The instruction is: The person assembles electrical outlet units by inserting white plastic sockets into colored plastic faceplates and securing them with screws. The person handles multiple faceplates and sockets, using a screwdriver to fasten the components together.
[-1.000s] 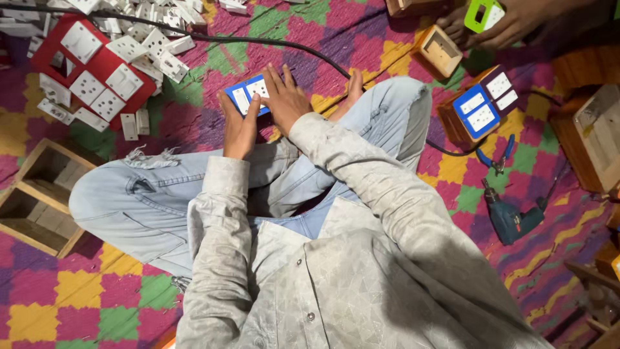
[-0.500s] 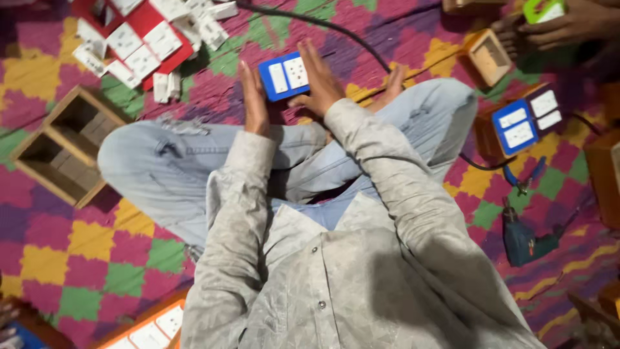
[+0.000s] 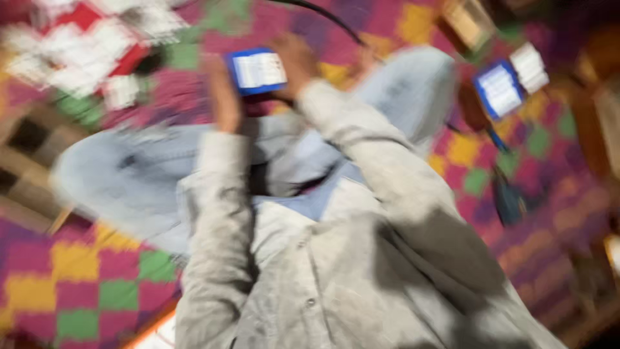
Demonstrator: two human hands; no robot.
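The picture is badly blurred. A blue plate with white switch panels (image 3: 257, 70) is held above my crossed legs in pale jeans. My right hand (image 3: 298, 64) grips its right side. My left hand (image 3: 221, 97) is at its left edge, fingers against it. Both grey sleeves reach forward from the bottom of the view.
A red tray with several white switch pieces (image 3: 84, 52) lies at the upper left on a chequered mat. Wooden boxes (image 3: 26, 148) sit at the left. A second blue switch plate (image 3: 500, 87) and a dark tool (image 3: 509, 200) lie at the right. A black cable (image 3: 329, 19) runs overhead.
The view has swung and blurred. The blue plate stays in both hands and now appears a little more to the left in the picture.
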